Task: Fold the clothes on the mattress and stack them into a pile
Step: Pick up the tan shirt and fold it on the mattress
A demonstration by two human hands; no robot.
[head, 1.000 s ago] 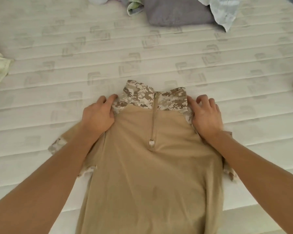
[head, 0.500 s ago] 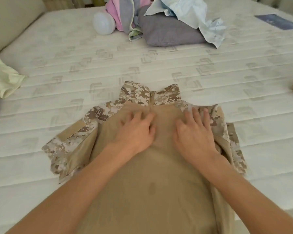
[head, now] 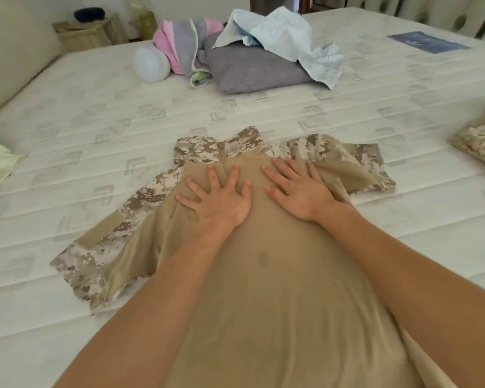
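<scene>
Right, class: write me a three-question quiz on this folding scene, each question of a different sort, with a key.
1. True or false: both hands lie flat on the tan shirt.
2. Multiple choice: the pile of loose clothes on the mattress lies (A) beyond the shirt, (B) under the shirt, (C) in the left hand.
3. Fill in: the shirt's sleeves and collar carry a ______ pattern.

Key: 1 true: the left hand and the right hand press on the chest with fingers spread. 2 A. 3 camouflage.
</scene>
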